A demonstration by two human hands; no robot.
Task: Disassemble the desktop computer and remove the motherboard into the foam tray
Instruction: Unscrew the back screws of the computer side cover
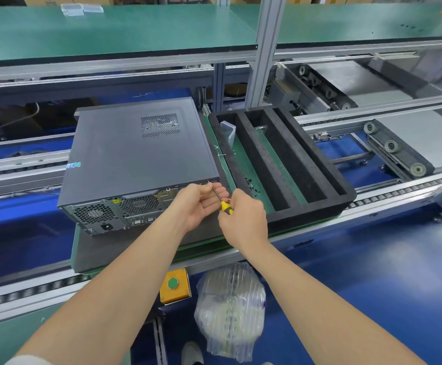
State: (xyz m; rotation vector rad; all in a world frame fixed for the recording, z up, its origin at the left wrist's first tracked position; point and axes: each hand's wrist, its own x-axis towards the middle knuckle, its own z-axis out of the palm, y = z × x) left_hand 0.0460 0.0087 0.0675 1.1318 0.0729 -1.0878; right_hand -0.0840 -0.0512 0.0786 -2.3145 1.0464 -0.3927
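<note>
A dark grey metal desktop computer case (141,151) lies flat on its side on a green-edged pallet board (125,248) on the conveyor line, its rear panel with fan grilles and power socket facing the near side. Its side cover is on, so the motherboard is hidden inside. Just to the right of the case sits a black foam tray (327,180) with 3 long slots running near to far; a pale translucent plastic piece (227,133) stands in the far end of the left slot, and small black screws (248,181) lie scattered on the green floor of that slot near its near end. The right hand (243,219) is clenched around the yellow handle of a small yellow-and-orange screwdriver (225,205), whose thin shaft points up and left to the top right corner of the case's rear edge. The left hand (198,204) is half curled, palm up, its fingertips (209,188) pinching the shaft just below the tip. Near the viewer, below the conveyor rail, a yellow box with a green push button (173,284) sits beside a clear air-cushion packing bag (230,309).
</note>
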